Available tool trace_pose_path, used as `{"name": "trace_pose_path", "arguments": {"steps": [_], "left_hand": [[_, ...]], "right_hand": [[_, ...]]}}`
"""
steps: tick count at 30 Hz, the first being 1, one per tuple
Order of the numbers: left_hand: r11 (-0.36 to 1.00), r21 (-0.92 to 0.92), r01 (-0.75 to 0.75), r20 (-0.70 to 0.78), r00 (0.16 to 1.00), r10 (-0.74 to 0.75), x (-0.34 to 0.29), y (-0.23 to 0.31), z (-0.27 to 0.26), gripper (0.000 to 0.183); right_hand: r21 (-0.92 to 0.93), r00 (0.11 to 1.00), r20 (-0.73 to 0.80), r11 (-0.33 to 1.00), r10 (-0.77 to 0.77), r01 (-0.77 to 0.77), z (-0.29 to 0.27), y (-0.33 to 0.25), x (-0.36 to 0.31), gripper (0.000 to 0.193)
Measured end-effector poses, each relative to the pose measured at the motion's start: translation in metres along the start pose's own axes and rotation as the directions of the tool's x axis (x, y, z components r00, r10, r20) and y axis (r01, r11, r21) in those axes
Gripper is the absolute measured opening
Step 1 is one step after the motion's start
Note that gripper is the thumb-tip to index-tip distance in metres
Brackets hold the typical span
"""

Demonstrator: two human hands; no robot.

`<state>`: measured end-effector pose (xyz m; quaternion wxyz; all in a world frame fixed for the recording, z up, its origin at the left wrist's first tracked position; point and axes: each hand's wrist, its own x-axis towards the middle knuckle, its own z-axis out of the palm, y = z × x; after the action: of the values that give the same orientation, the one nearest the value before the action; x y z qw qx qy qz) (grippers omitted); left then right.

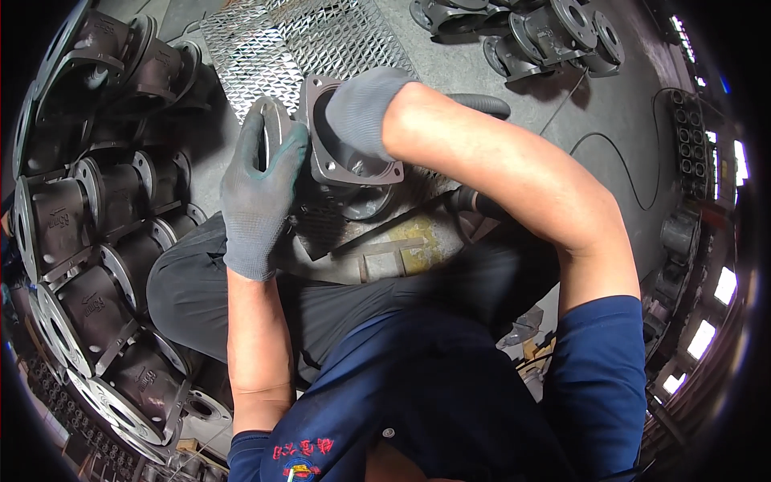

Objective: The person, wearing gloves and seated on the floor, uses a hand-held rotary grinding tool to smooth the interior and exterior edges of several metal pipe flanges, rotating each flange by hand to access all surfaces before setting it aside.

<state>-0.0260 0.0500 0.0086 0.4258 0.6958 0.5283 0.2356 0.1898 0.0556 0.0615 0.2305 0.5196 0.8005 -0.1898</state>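
Note:
A grey metal valve body (pixel 356 173) rests in front of my crossed legs, its square flange with corner holes facing up toward me. My left hand (pixel 259 189), in a grey glove with darker fingers, is closed round the round flange (pixel 278 120) on the casting's left side, thumb near the square flange. My right hand (pixel 365 112), also gloved, reaches in through the square opening from the right. Its fingers are hidden inside the casting, so what they touch does not show.
Several similar castings (pixel 144 68) are stacked along my left, and more castings (pixel 546 36) lie at the far right. A silvery quilted foil mat (pixel 305 40) covers the floor ahead. A grey hose (pixel 482 104) lies beyond my right forearm; a thin black cable (pixel 614 145) loops across the floor.

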Motion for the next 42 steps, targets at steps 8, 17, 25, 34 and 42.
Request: {"name": "trace_pose_path", "arguments": {"steps": [8,17,25,34,42], "left_hand": [[0.997,-0.079,-0.011,-0.014,1.000,0.009,0.000,-0.002,0.002,0.074],[0.996,-0.043,-0.074,-0.032,0.997,0.073,-0.004,-0.006,0.002,0.073],[0.997,-0.048,-0.056,-0.031,0.998,0.055,-0.007,0.000,0.003,0.073],[0.995,-0.093,0.021,-0.055,0.998,-0.026,-0.015,0.007,0.005,0.074],[0.998,-0.058,0.034,-0.064,0.997,-0.038,-0.019,0.008,0.003,0.069]], "right_hand": [[-0.036,0.991,-0.070,0.993,-0.111,0.109,0.006,-0.009,0.014,0.031],[-0.036,0.988,0.009,0.987,-0.154,0.154,0.007,-0.015,0.019,0.033],[0.050,0.978,0.173,0.992,-0.120,0.113,0.003,0.000,0.032,0.037],[0.179,0.990,0.129,0.983,-0.058,0.034,-0.003,-0.011,0.018,0.047],[0.238,0.999,0.036,0.971,-0.036,0.027,0.001,-0.010,0.014,0.029]]}}
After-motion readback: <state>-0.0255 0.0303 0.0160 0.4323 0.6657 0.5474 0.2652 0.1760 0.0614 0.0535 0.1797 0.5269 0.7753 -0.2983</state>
